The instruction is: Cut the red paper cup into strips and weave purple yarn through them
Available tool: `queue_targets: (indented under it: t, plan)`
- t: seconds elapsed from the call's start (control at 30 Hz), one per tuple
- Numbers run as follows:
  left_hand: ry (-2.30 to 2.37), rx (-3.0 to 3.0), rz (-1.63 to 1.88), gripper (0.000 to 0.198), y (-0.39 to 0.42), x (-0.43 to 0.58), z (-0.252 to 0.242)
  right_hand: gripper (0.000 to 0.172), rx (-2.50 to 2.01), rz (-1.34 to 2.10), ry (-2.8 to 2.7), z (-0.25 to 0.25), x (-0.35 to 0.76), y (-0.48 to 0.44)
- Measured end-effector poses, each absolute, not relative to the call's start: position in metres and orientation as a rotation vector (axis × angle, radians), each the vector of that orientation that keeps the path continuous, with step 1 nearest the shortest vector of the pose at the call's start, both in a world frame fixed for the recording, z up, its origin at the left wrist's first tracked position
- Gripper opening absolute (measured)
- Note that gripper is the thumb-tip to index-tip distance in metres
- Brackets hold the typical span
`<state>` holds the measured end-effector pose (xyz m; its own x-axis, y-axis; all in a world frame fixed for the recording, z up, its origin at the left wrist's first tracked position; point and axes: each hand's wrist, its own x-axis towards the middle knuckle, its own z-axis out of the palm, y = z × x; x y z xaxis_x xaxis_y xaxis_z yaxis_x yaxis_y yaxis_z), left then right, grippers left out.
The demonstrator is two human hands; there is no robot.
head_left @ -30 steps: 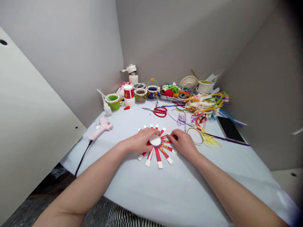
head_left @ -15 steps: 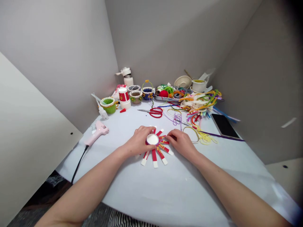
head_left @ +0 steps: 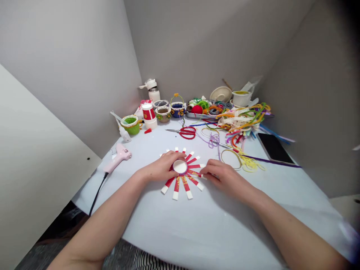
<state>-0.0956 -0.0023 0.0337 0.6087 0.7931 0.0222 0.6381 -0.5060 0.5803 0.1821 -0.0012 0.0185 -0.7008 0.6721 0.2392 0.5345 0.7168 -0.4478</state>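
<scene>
left hand: fingers curled round cup, likely bracing | right hand: fingers nearly together at strip, hold unclear | splayed, presumably for access

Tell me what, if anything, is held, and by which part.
The left hand holds the cut paper cup by its base; the right hand touches a strip's end, grip unclear.

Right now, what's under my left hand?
Splayed red and white paper strips around a round white disc: some tips show beyond your left hand; what lies directly beneath is covered.
</scene>
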Motion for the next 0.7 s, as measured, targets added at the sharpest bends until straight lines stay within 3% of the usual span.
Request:
queue_targets:
  t: [0.4,0.7]
  plan:
    - [1.101,2.272,0.375,0.053,0.004,-0.102,0.025,0.024,-0.848,0.658,-2.837,0.043,0.179,-0.034]
    - [1.100,2.250,0.391,0.053,0.003,-0.102,0.026,0.023,-1.088,0.405,-2.918,0.030,0.182,-0.033]
